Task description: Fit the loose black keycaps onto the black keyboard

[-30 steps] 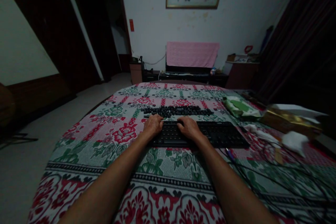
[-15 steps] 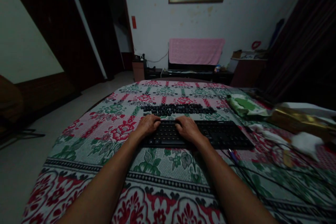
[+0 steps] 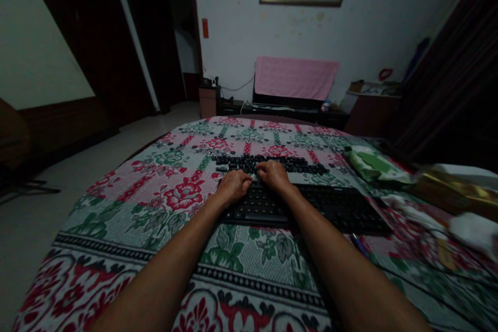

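A black keyboard (image 3: 330, 207) lies on a floral cloth (image 3: 175, 197) in front of me. Just beyond it runs a row of loose black keycaps (image 3: 299, 165). My left hand (image 3: 233, 187) rests on the keyboard's far left corner, its fingers curled over the edge. My right hand (image 3: 274, 174) reaches past the keyboard's far edge to the keycap row. Its fingers are bent down and pressed together, and what they hold is hidden. Both forearms stretch across the cloth.
A green and white packet (image 3: 369, 163), a gold box (image 3: 451, 187) and white tissue (image 3: 470, 228) lie to the right. Thin cables (image 3: 428, 270) and a pen (image 3: 360, 245) trail near the keyboard's right end. Bare floor (image 3: 116, 145) lies left; a pink-draped cabinet (image 3: 295, 78) stands behind.
My right hand has moved forward off the keys to the keycap row. My left hand shifted slightly right along the keyboard's corner. The camera has turned a little left.
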### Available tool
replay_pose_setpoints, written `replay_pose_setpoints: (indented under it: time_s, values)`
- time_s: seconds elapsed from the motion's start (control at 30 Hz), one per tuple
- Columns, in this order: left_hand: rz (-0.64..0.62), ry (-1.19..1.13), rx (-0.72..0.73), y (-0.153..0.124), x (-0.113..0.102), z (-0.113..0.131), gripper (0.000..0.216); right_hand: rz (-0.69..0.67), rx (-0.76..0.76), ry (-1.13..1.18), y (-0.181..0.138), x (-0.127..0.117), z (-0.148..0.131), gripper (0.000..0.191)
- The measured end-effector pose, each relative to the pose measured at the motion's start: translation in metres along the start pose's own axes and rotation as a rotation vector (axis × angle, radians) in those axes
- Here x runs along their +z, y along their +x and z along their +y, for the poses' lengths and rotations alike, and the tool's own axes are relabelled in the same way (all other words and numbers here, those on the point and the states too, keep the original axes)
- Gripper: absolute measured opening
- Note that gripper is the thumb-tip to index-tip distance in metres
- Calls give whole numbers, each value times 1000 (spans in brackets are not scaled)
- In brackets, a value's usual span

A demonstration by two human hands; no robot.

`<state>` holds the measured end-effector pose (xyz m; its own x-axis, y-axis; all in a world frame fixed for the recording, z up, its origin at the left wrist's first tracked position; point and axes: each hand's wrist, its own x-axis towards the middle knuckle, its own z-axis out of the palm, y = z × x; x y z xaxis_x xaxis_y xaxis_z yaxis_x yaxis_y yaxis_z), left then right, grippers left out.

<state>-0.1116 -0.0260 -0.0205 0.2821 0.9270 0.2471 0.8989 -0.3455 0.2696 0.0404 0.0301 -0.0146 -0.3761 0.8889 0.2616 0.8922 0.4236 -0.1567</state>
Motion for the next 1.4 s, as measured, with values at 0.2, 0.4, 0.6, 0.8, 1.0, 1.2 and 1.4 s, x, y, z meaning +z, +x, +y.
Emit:
replay_pose_setpoints:
  time_s: [0.2,0.4,0.6,0.8,1.0,1.2,1.4]
  values:
    - [-7,7,4,1,-1,-2,31,-30,42,-14,9,8,-2,34]
    - [23,13,26,2,2,-2,31,-69,31,18,12,10,0,27]
    - [19,15,43,0,1,-2,30,35,42,122,8,4,2,20]
    - [64,-56,50,0,2,-2,29,-20,-26,471,-22,-25,14,18]
    - [79,-393,237,-7,-8,18,30,-358,97,885,-58,-48,18,20]
    - [-43,-519,304,-19,-14,36,24,-366,129,1004,-74,-51,19,17]
    - [-11,-482,297,-22,-13,39,23,-369,128,1028,-79,-45,17,17]
